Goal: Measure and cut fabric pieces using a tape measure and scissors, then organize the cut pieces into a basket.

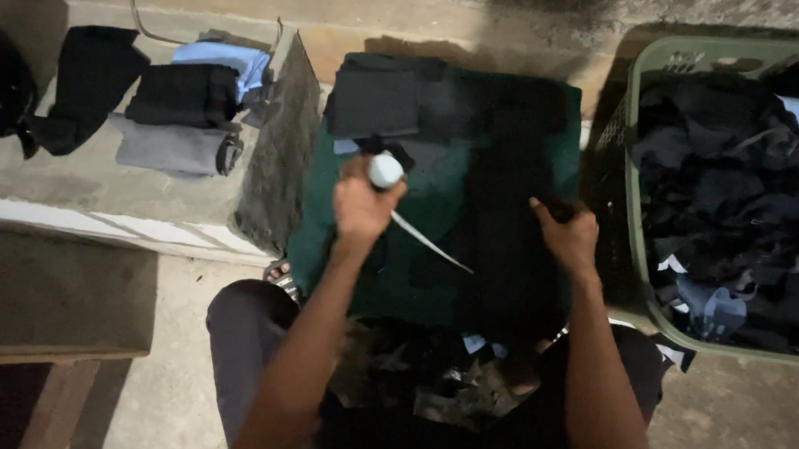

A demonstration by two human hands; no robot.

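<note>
My left hand (362, 206) grips a small spray bottle with a white cap (385, 169), held upright over a green cloth-covered surface (430, 208). A fine mist hangs in front of the bottle. My right hand (566, 236) pinches the edge of a black garment (508, 215) that lies flat down the middle of the green cloth. A folded black garment (377, 100) rests at the far left corner of that surface. A thin white strip (427, 242) lies between my hands.
A green laundry basket (664, 60) full of dark and light-blue clothes stands on the right. Folded black, grey and blue clothes (181, 111) lie on a concrete ledge at the left. A low wooden bench (31, 301) stands at lower left.
</note>
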